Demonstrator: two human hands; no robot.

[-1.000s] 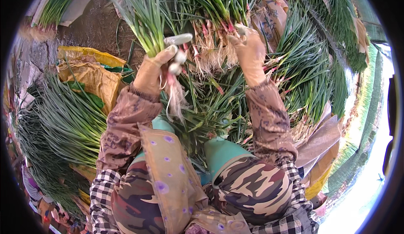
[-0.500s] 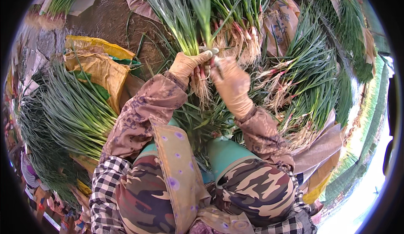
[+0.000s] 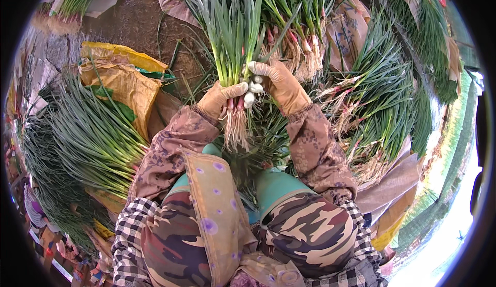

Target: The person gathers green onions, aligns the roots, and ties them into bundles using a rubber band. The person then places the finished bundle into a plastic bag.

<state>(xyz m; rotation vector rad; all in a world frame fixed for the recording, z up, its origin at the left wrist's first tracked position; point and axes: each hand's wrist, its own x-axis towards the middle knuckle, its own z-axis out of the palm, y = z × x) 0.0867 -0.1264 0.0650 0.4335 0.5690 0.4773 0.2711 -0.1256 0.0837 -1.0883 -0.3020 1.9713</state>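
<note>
A bunch of spring onions [image 3: 227, 44] stands upright before me, long green leaves up and pale roots hanging down. My left hand [image 3: 216, 99], in a tan glove, is closed round its reddish lower stems, thumb across the front. From the right, my right hand [image 3: 279, 83], also gloved, presses its thumb and bent fingers against the same stems. Several whitish fingertips show between the hands; I cannot tell which hand each belongs to. Just behind lies a pile of spring onions [image 3: 305, 44] with reddish bases and tangled roots.
More spring onions [image 3: 377, 91] lie heaped at the right, and another heap [image 3: 93, 132] at the left. A yellow sack [image 3: 126, 88] lies beside the left heap on wet brown ground [image 3: 144, 29]. Loose leaves [image 3: 258, 137] cover the ground between my knees. A spotted apron [image 3: 212, 204] hangs over my lap.
The bunch has come more upright and slightly lower, with my left hand. My right hand, blurred before and below the stems' right side, has turned and now rests against the stems.
</note>
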